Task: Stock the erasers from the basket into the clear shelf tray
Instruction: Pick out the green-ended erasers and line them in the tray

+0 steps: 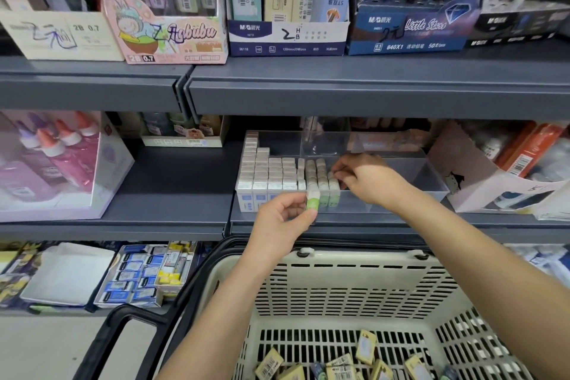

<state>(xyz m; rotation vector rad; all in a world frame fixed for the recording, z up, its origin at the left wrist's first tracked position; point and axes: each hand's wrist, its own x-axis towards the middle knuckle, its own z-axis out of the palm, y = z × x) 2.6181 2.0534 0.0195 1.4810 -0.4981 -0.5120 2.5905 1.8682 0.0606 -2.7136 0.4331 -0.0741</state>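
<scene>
The clear shelf tray (398, 174) sits on the middle shelf, its left half packed with rows of upright white erasers (266, 171). My left hand (282, 217) pinches a green-sleeved eraser (312, 201) in front of the tray's front wall. My right hand (368, 180) reaches into the tray, its fingertips on the rightmost row of green-sleeved erasers (333, 183); whether it pinches one I cannot tell. Below, the cream basket (354, 284) holds several loose yellow-sleeved erasers (365, 347) on its floor.
The right half of the tray holds nothing. A cardboard box of correction items (505, 170) stands to its right, glue bottles (52, 160) far left. The shelf above (339, 89) overhangs the tray. Boxes of small stationery (138, 274) lie on the lower shelf.
</scene>
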